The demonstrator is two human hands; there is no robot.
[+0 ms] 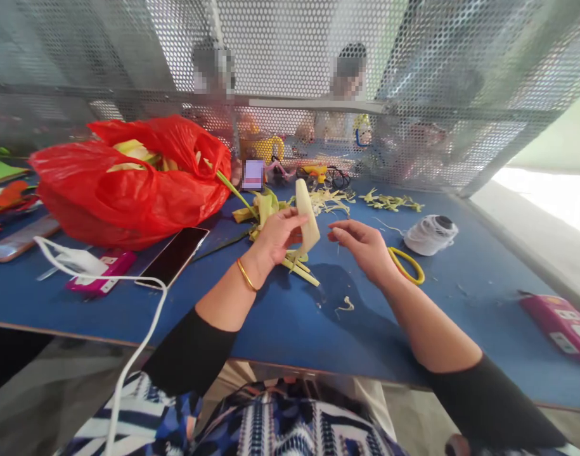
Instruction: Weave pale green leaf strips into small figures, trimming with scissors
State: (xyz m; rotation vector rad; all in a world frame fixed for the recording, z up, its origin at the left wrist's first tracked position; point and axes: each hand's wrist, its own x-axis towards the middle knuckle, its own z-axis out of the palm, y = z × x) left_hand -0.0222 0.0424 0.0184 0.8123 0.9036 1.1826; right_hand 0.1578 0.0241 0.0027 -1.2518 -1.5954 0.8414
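My left hand (286,233) grips a pale cream-green strip of plant stalk (307,215) that stands upright between thumb and fingers. To its right, apart from the strip, my right hand (359,244) has thumb and fingertips pinched together. What the pinch holds, if anything, is too small to make out. Cut stalk pieces (302,271) lie on the blue table (280,329) below my left hand. Behind that hand is a heap of yellow-green leafy peelings (265,206). A small pale shred (347,304) rests near the front.
A red plastic bag (128,202) of plant stalks fills the left, near a dark phone (178,256) and white cable (156,316). On the right are a wrapped thread spool (431,235), a yellow ring (416,275) and a magenta box (560,326). People sit behind the perforated metal screen (290,57).
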